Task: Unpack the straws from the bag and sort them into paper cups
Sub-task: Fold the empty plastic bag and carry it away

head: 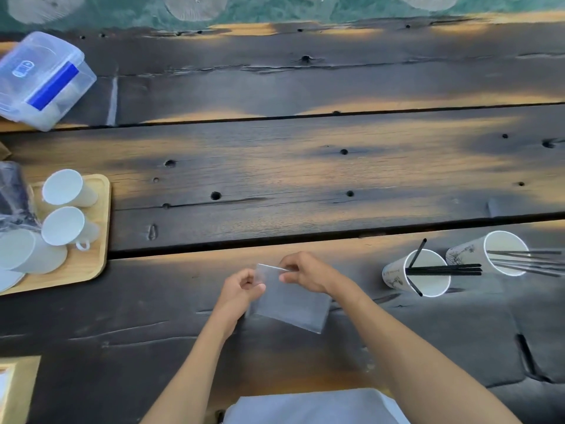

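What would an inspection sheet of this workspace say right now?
Surface: dark wooden table, knotholes, gaps between planks.
Job's things: clear bag held in both hands; two paper cups at right with black straws.
Clutter: wooden tray of white cups, plastic box.
Grippers: left hand and right hand pinch the bag's top.
Cables: nothing seen.
Surroundings: green ground beyond the table.

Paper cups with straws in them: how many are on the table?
2, both at the right: one cup nearer the hands, the other cup beside it toward the edge. The plain white cups on the left tray hold none.
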The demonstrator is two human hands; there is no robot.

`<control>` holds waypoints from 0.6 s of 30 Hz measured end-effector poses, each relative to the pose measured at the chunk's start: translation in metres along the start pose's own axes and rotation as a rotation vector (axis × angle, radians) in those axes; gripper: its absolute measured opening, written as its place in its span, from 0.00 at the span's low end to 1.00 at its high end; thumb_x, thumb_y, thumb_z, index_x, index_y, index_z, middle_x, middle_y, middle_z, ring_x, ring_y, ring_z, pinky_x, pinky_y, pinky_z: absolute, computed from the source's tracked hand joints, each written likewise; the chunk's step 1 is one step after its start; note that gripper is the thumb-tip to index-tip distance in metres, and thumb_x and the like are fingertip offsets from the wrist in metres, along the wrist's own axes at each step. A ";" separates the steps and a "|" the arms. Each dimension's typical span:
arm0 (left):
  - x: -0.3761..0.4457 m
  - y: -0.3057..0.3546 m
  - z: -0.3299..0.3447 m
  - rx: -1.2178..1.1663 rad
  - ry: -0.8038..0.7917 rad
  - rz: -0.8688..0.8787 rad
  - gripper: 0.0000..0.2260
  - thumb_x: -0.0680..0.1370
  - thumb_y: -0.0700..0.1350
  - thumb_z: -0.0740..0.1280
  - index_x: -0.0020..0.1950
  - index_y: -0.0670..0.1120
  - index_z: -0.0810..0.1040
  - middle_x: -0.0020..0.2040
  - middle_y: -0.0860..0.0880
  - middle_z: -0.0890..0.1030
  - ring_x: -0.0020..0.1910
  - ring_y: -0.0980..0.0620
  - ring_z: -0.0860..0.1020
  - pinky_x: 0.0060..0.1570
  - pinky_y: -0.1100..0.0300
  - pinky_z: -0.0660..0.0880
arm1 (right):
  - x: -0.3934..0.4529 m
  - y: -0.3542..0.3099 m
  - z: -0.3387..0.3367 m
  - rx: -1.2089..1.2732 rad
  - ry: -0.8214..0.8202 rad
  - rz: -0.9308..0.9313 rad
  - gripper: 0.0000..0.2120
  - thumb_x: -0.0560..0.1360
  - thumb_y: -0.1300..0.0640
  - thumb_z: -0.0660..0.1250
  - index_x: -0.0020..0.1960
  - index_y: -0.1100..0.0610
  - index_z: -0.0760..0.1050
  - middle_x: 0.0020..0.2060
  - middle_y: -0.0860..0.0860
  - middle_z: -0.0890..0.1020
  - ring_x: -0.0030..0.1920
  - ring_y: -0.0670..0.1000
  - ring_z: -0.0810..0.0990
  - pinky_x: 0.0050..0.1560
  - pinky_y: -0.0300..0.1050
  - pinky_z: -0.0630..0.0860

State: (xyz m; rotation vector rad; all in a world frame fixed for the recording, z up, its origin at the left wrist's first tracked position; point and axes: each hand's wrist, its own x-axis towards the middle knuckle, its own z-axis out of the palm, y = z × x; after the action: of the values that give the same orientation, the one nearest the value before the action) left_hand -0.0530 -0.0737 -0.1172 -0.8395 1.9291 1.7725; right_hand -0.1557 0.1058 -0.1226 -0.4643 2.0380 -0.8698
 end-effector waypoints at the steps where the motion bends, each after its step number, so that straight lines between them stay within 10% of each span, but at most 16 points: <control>1: -0.002 0.002 0.000 -0.013 -0.014 0.019 0.05 0.76 0.39 0.71 0.52 0.43 0.82 0.50 0.44 0.85 0.49 0.51 0.81 0.52 0.57 0.77 | 0.000 -0.005 0.001 -0.015 -0.003 -0.019 0.04 0.75 0.56 0.70 0.48 0.57 0.81 0.37 0.49 0.78 0.39 0.49 0.74 0.45 0.50 0.75; 7: -0.009 0.016 0.000 -0.122 0.049 0.028 0.13 0.74 0.47 0.73 0.47 0.36 0.82 0.40 0.41 0.83 0.39 0.48 0.79 0.39 0.53 0.74 | -0.009 -0.021 -0.001 0.025 0.000 -0.030 0.08 0.74 0.57 0.70 0.39 0.59 0.78 0.30 0.47 0.73 0.34 0.47 0.69 0.37 0.44 0.67; 18: -0.060 0.012 -0.014 -0.504 0.152 -0.103 0.10 0.74 0.42 0.74 0.49 0.36 0.83 0.44 0.39 0.86 0.43 0.43 0.84 0.47 0.48 0.82 | -0.055 -0.016 -0.007 0.671 0.376 0.145 0.07 0.71 0.62 0.76 0.42 0.67 0.82 0.35 0.57 0.82 0.37 0.52 0.78 0.40 0.42 0.76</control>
State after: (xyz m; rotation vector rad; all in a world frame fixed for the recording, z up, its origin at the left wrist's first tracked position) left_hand -0.0142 -0.0768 -0.0678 -1.2455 1.4999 2.2206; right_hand -0.1296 0.1310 -0.0775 0.2317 1.9121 -1.5494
